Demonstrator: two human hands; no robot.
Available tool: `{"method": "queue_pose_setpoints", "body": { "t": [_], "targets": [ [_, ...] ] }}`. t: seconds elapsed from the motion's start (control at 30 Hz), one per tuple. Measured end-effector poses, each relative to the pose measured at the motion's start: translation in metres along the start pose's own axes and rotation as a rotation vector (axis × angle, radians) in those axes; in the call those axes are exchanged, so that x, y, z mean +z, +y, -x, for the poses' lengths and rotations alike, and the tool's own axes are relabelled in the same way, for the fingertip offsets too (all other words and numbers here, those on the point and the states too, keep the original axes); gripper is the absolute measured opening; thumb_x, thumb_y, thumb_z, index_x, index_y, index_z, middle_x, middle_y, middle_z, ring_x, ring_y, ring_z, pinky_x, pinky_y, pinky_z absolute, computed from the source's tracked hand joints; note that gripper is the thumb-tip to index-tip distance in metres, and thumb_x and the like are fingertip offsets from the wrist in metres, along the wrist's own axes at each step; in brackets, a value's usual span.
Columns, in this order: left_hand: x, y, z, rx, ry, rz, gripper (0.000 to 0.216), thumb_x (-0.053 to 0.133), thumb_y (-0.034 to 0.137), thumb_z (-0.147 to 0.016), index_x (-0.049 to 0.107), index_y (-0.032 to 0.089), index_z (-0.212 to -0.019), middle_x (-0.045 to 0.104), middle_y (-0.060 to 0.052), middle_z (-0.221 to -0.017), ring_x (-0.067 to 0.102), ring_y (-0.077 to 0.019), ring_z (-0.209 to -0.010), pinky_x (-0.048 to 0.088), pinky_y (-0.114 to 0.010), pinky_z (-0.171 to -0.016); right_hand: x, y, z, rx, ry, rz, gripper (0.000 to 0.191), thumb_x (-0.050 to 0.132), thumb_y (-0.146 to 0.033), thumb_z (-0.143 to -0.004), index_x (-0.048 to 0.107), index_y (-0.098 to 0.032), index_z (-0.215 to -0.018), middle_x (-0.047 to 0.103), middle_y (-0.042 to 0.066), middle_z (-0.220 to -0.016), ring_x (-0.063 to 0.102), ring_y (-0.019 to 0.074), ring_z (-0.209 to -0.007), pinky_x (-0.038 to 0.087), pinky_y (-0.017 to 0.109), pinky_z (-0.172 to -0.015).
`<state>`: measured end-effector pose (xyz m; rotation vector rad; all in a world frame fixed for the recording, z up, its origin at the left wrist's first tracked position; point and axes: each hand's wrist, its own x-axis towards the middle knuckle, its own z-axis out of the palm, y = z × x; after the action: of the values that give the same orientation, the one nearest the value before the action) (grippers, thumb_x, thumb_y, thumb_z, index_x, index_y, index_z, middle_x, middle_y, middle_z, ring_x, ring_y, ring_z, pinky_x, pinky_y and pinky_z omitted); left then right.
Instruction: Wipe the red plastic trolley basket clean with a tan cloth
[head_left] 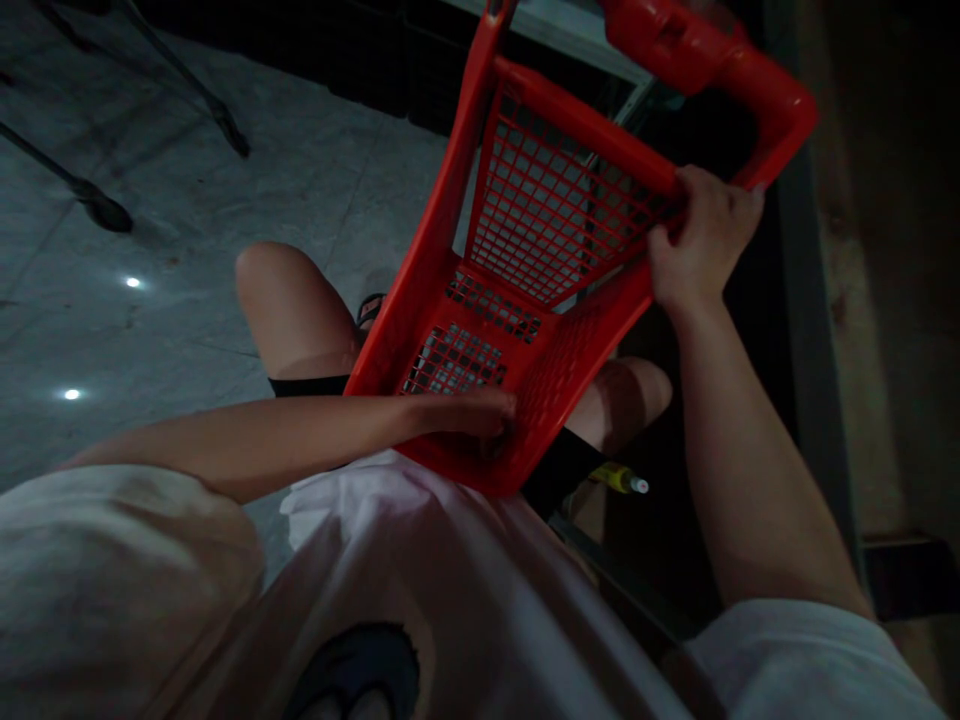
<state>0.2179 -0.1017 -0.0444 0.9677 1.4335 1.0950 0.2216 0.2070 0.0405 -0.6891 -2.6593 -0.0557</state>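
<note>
- Right hand (701,245) closed around the upper rim of the tilted red basket (525,215);
- Left hand (469,412) lies inside on the mesh bottom, fingers flat, gripping nothing.

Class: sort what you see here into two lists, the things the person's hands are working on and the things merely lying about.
In hand:
red plastic basket
left hand, inside the basket
right hand, gripping its rim

Lying about:
yellow tube by the knee
dark stand legs on the floor

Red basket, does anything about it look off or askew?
The basket is tipped steeply, its mesh wall facing the camera, propped against the person's lap. The right hand grips its rim; the left hand reaches inside. No damage shows.
</note>
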Motion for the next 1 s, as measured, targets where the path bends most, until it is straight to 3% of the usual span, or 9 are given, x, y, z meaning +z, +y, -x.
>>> {"method": "queue_pose_setpoints", "body": {
  "t": [0.1,0.23,0.4,0.47,0.53,0.67,0.77,0.83,1.0],
  "targets": [
    [-0.004,0.017,-0.001,-0.002,-0.177,0.022,0.029,0.067,0.018,-0.100,0.070,0.015,-0.071,0.070,-0.002,-0.066,0.065,-0.0147,-0.060,0.053,-0.026,-0.058,-0.001,0.001,-0.001,-0.002,-0.023,0.017,0.066,0.055,-0.015,-0.094,0.052,-0.017,-0.160,0.057,0.016,-0.167,0.047,0.0310,-0.150,0.014,0.062,-0.134],
    [0.000,0.023,0.001,0.040,-0.167,-0.046,0.021,0.064,0.008,-0.093,0.065,0.018,-0.074,0.069,0.003,-0.066,0.064,-0.0125,-0.059,0.050,-0.024,-0.059,-0.004,0.001,-0.001,0.021,-0.032,0.025,0.067,0.060,-0.019,-0.094,0.054,-0.016,-0.160,0.056,0.015,-0.168,0.047,0.0318,-0.152,0.013,0.060,-0.137],
    [0.012,-0.010,0.009,0.003,-0.210,-0.220,0.036,0.063,-0.012,-0.072,0.051,0.020,-0.060,0.064,0.003,-0.068,0.063,-0.0141,-0.068,0.058,-0.029,-0.079,-0.006,0.000,-0.001,0.006,-0.041,0.025,0.071,0.061,-0.020,-0.091,0.052,-0.013,-0.161,0.055,0.014,-0.169,0.045,0.0330,-0.154,0.012,0.060,-0.139],
    [0.014,-0.020,0.008,-0.030,-0.206,-0.256,0.039,0.064,-0.012,-0.069,0.048,0.020,-0.055,0.062,0.003,-0.064,0.062,-0.0151,-0.069,0.059,-0.031,-0.083,-0.008,-0.001,0.000,-0.016,-0.068,0.053,0.073,0.059,-0.018,-0.091,0.048,-0.012,-0.163,0.052,0.015,-0.170,0.044,0.0324,-0.154,0.013,0.062,-0.139],
    [0.012,-0.020,0.006,-0.053,-0.243,-0.267,0.036,0.065,-0.008,-0.071,0.052,0.020,-0.053,0.060,0.002,-0.059,0.061,-0.0156,-0.065,0.058,-0.029,-0.077,-0.012,-0.004,0.002,-0.023,-0.094,0.071,0.074,0.059,-0.018,-0.093,0.044,-0.013,-0.165,0.049,0.015,-0.172,0.042,0.0316,-0.156,0.012,0.062,-0.140],
    [0.001,0.006,0.011,-0.066,-0.324,-0.163,0.029,0.062,0.009,-0.091,0.068,0.018,-0.064,0.071,-0.001,-0.064,0.070,-0.0154,-0.064,0.054,-0.023,-0.064,-0.020,-0.016,0.008,-0.008,-0.133,0.064,0.074,0.054,-0.018,-0.100,0.036,-0.010,-0.171,0.042,0.017,-0.178,0.036,0.0301,-0.162,0.008,0.061,-0.141],
    [0.000,0.023,0.022,-0.114,-0.265,-0.049,0.024,0.061,0.016,-0.096,0.070,0.018,-0.074,0.076,-0.002,-0.073,0.073,-0.0149,-0.067,0.052,-0.022,-0.062,-0.020,-0.026,0.018,0.023,-0.144,0.035,0.077,0.055,-0.015,-0.099,0.033,-0.004,-0.172,0.037,0.021,-0.180,0.034,0.0303,-0.166,0.008,0.056,-0.143],
    [0.003,0.023,0.027,-0.129,-0.193,-0.140,0.016,0.065,0.014,-0.091,0.069,0.018,-0.076,0.074,-0.001,-0.074,0.070,-0.0143,-0.065,0.049,-0.022,-0.060,-0.016,-0.032,0.029,0.025,-0.142,0.000,0.074,0.059,-0.017,-0.099,0.039,-0.006,-0.169,0.035,0.022,-0.181,0.035,0.0315,-0.165,0.009,0.057,-0.143],
    [0.016,-0.009,0.023,-0.007,-0.122,-0.451,0.017,0.067,0.007,-0.080,0.064,0.018,-0.067,0.067,0.001,-0.067,0.064,-0.0156,-0.064,0.047,-0.025,-0.065,-0.010,-0.058,0.078,-0.028,-0.133,-0.063,0.051,0.046,-0.027,-0.107,0.056,-0.023,-0.157,0.063,0.012,-0.161,0.056,0.0312,-0.150,0.018,0.067,-0.138]
  ]
}}
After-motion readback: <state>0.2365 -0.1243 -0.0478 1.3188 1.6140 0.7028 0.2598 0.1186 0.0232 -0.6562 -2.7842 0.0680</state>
